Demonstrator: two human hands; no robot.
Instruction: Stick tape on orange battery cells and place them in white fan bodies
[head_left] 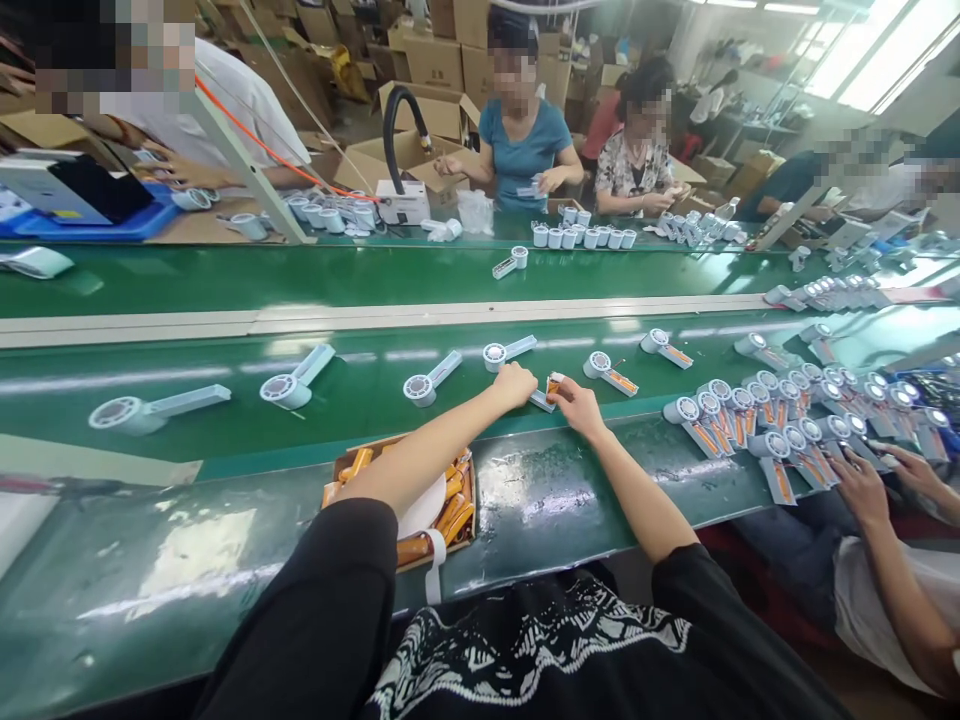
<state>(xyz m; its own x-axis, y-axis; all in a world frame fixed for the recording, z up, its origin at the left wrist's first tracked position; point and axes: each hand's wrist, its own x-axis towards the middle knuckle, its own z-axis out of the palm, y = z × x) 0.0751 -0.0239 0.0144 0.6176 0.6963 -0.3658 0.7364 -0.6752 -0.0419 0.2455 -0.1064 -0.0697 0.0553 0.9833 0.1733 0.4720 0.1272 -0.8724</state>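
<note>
Orange piece, pale at its top end, was held in the pinched fingers of a person's right hand, beyond and to the right of an open box. Also beyond the box, the left hand curled over a pale fan part; how firmly it gripped could not be told. The box, standing on a dark green surface and partly covered by the left forearm, held more orange pieces. Farther beyond it, fans lay spaced along a green belt; well to its right, a dense cluster with orange strips sat near a co-worker's hands. Well beyond the box, across the belt, a person in a teal shirt held a small pale part.
</note>
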